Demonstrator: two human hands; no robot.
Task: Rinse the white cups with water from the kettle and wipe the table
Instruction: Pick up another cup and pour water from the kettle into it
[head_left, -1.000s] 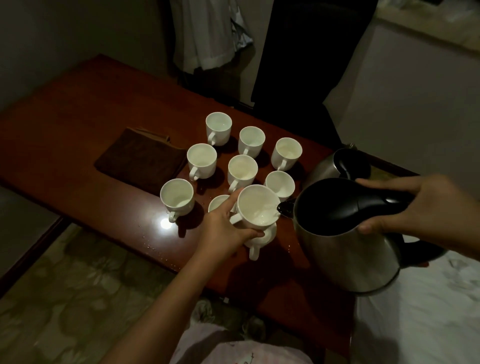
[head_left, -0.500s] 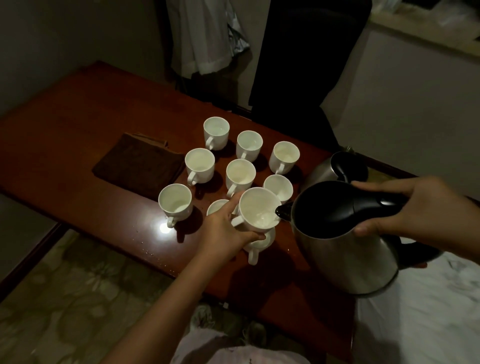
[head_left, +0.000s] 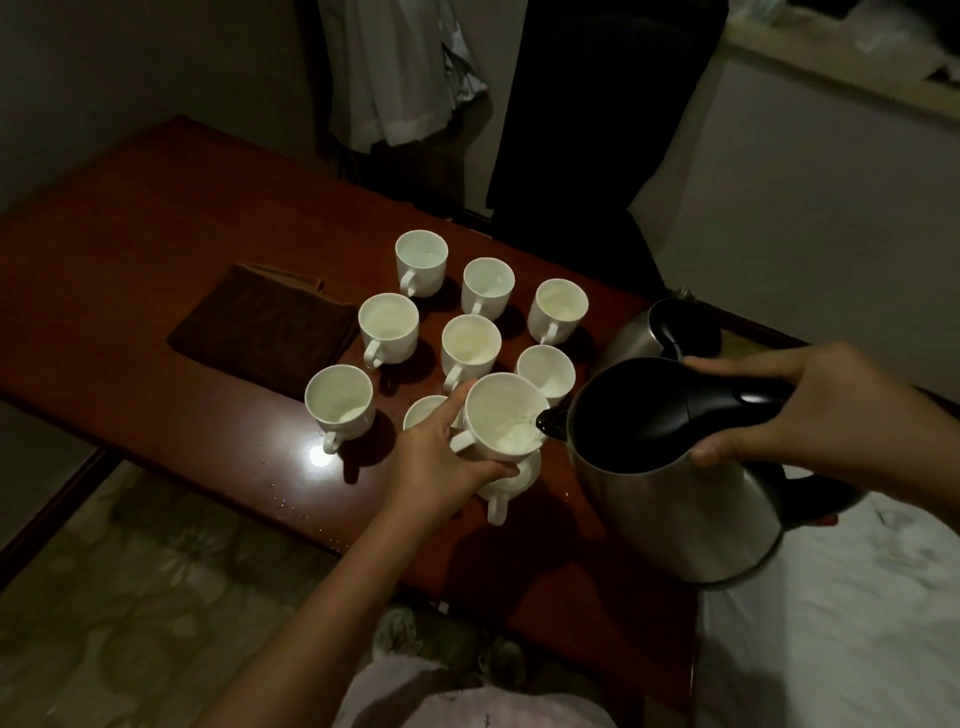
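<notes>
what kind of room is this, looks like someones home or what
Probably a room in a home, not a kitchen: a low wooden table beside what looks like white bedding, clothes hanging against the back wall, and patterned flooring. It is dimly lit.

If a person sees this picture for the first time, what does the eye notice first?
First, the steel kettle in the right hand, tipped with its spout at the rim of the raised white cup that the left hand holds. Behind them, white cups stand clustered on the red-brown table, with a brown cloth at their left.
</notes>
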